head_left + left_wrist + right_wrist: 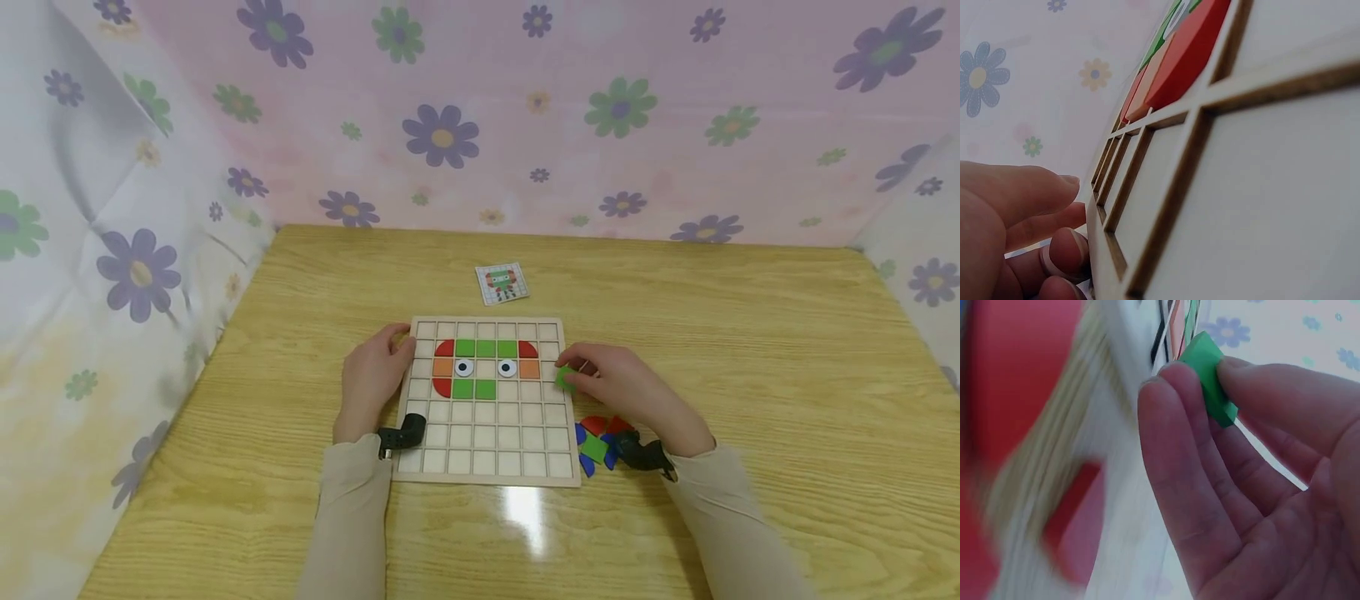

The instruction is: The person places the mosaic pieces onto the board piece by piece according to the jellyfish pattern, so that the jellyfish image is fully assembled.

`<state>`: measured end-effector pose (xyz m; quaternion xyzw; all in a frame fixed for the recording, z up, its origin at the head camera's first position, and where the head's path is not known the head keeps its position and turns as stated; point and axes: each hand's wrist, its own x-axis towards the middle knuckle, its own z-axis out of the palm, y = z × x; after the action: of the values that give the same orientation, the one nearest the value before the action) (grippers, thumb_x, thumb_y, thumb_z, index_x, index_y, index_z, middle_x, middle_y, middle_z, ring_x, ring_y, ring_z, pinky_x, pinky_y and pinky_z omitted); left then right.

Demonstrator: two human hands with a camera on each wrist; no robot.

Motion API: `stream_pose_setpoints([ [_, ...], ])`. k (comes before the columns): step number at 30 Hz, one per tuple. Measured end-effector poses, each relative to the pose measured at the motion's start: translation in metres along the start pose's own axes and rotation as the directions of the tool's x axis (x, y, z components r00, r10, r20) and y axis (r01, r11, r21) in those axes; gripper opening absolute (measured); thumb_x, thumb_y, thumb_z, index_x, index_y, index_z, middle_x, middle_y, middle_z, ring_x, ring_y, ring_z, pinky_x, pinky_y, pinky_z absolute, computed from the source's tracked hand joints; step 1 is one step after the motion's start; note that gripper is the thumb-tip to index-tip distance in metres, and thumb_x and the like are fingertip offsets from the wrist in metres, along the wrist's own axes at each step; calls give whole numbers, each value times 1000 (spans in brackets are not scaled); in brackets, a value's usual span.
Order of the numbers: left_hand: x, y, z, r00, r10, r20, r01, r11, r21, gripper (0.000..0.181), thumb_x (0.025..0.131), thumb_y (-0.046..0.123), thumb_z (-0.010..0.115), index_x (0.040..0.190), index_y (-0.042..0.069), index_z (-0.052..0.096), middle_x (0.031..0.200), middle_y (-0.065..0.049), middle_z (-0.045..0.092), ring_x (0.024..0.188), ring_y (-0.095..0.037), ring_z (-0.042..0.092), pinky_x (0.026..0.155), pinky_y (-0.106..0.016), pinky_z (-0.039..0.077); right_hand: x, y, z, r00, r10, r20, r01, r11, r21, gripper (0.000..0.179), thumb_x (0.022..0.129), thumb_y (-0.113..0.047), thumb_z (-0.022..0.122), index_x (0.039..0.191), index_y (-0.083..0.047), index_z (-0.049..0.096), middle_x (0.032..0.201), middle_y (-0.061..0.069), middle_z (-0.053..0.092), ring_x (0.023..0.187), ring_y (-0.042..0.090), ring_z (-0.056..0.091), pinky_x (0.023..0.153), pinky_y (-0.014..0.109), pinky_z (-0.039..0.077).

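Note:
A wooden grid board (pixel 495 437) lies flat on the table with green squares (pixel 486 348), red rounded pieces (pixel 444 387), orange squares (pixel 529 369) and two eye pieces (pixel 507 367) in its cells. At the board's left edge rests my left hand (pixel 372 371), loosely bent, its fingertips against the rim in the left wrist view. My right hand (pixel 618 372) pinches a green square tile (pixel 1207 375) between thumb and fingers. That tile is over the board's right edge in the head view. In the right wrist view, the nearby red pieces (pixel 1079 525) are blurred.
A small picture card (pixel 502 284) with a coloured figure lies behind the board. Beside the board's lower right corner sits a pile of loose red, blue and green pieces (pixel 595 448), partly under my right wrist. Flowered cloth (pixel 525 125) stands behind the table.

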<state>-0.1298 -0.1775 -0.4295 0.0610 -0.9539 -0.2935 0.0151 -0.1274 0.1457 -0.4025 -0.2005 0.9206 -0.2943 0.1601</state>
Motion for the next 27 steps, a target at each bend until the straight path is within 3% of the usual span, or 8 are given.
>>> stream_pose_setpoints([
  [14,1,-1,2,1000,16,-3,-16,1000,12,35,89,36,48,117,19,58,62,1,48,52,-17,41,50,-30,29,30,-39,23,994,-107,16,107,993,-40,17,87,-19,58,103,-18,64,89,-7,58,78,11,50,72,30,41],
  [19,0,1,2,1000,-11,8,11,1000,-12,35,89,36,47,118,20,58,65,1,48,55,-18,43,53,-31,31,33,-44,31,993,-115,-33,110,986,-122,14,83,-16,62,96,-18,64,80,-10,56,73,8,50,69,27,41],
  [27,-2,4,0,1000,0,3,0,1000,3,35,89,36,48,118,19,58,64,1,49,55,-18,43,53,-31,31,30,-51,35,989,-131,-64,118,977,-175,11,80,-16,67,90,-17,68,85,-8,61,78,9,54,74,28,43],
])
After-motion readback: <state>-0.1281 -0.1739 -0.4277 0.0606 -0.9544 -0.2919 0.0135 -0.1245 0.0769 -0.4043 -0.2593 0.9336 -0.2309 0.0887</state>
